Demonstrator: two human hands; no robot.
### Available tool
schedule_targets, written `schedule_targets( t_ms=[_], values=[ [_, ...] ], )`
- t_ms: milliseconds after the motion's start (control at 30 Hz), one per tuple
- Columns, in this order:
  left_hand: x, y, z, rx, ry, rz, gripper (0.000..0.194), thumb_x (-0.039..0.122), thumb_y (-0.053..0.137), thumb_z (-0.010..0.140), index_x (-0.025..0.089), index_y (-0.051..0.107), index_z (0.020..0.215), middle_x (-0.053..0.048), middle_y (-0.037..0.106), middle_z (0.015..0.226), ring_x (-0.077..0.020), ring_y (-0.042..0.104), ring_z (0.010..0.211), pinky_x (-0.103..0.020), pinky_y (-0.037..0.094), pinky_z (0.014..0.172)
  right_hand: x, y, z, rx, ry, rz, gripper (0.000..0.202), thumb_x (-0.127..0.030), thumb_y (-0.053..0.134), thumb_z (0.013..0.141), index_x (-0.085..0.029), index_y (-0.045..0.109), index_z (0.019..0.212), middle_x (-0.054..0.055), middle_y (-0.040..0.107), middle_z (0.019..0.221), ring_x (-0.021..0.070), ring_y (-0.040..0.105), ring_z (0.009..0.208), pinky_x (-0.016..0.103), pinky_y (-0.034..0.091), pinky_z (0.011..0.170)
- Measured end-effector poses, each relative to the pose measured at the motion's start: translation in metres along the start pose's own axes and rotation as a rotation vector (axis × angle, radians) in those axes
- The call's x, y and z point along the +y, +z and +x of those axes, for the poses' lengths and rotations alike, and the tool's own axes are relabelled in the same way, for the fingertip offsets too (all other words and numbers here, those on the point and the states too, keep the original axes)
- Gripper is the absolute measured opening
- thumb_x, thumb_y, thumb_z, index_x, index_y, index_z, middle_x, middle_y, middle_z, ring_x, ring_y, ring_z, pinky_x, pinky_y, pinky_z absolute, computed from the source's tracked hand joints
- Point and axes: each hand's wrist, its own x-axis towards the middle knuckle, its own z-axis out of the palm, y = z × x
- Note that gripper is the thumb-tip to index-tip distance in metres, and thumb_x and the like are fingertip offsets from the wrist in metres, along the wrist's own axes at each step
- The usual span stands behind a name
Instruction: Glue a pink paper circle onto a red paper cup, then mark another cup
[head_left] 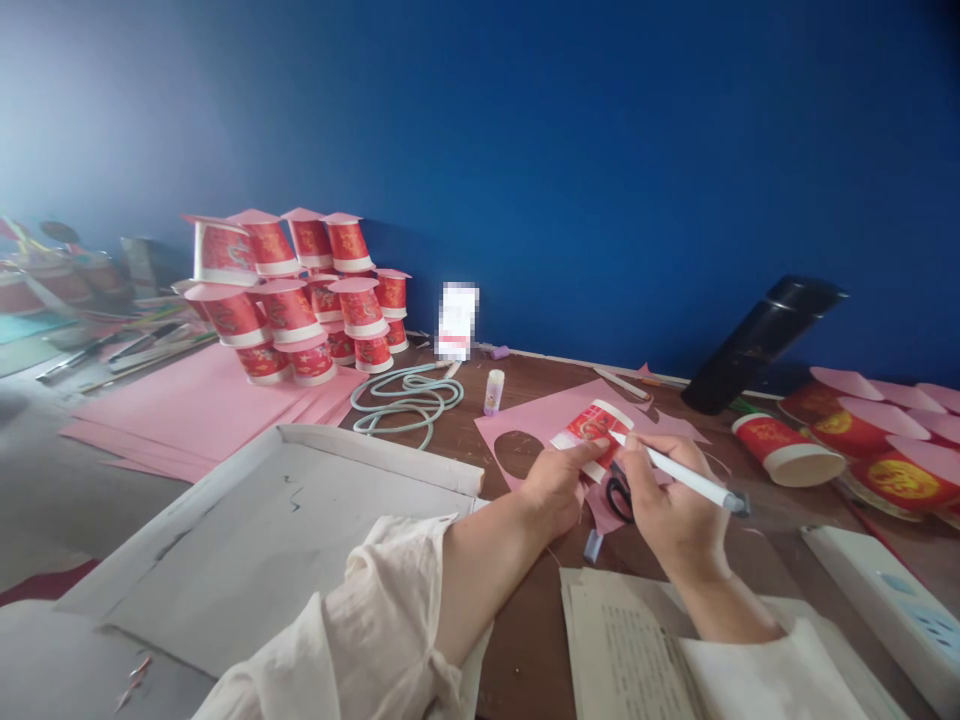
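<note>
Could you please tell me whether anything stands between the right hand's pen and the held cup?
Nothing visible does: the tip of the pen is at the held cup, with the left hand gripping alongside.

Around the cup (589, 419) in my left hand (553, 490), the glue stick (493, 393) stands at ten o'clock, stacked cups (285, 309) beyond it, front ones on paper sheets (172, 405), flask (754, 345) at two, power strip (877, 595) at four.

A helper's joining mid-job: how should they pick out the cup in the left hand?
Below the blue wall, find the pink sheet with a round hole on the table. Over that sheet, the left hand holds a tilted red-and-white cup. Unlike the stacked cups and the one lying by the black bottle, it is held, with the white pen pointed at it.
</note>
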Motion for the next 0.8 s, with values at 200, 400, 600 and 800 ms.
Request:
schedule_targets(
  t_ms=[200,400,600,800],
  values=[
    [0.0,-0.002,0.0,-0.015,0.007,0.006,0.018,0.012,0.079,0.066,0.009,0.068,0.08,-0.007,0.068,0.078,-0.0188,0.067,0.077,-0.035,0.047,0.094,-0.003,0.0,0.0,-0.019,-0.009,0.01,0.019,-0.037,0.06,0.087,-0.019,0.067,0.084,0.006,0.071,0.079,0.0192,0.067,0.072,0.031,0.052,0.068],
    [0.001,0.0,-0.001,-0.016,0.022,-0.012,0.02,0.013,0.079,0.066,0.011,0.07,0.084,-0.009,0.071,0.085,-0.0241,0.069,0.093,-0.036,0.044,0.1,-0.004,-0.002,0.002,0.041,0.04,0.056,0.019,-0.036,0.061,0.087,-0.018,0.066,0.086,0.007,0.071,0.078,0.02,0.068,0.073,0.033,0.053,0.069],
    [0.003,0.001,-0.002,0.008,0.011,-0.009,0.022,0.013,0.078,0.067,0.012,0.07,0.087,-0.011,0.074,0.094,-0.0275,0.065,0.109,-0.037,0.042,0.104,0.006,-0.004,0.005,0.098,0.094,0.077,0.02,-0.035,0.061,0.087,-0.016,0.066,0.086,0.008,0.069,0.076,0.0218,0.067,0.073,0.037,0.053,0.071],
    [0.002,0.0,-0.001,-0.024,0.013,-0.008,0.021,0.012,0.078,0.067,0.012,0.071,0.087,-0.012,0.074,0.097,-0.0285,0.063,0.114,-0.037,0.042,0.105,0.003,-0.003,0.005,0.084,0.054,0.077,0.02,-0.036,0.061,0.086,-0.017,0.065,0.083,0.008,0.069,0.077,0.0207,0.066,0.074,0.036,0.053,0.071]
  ],
)
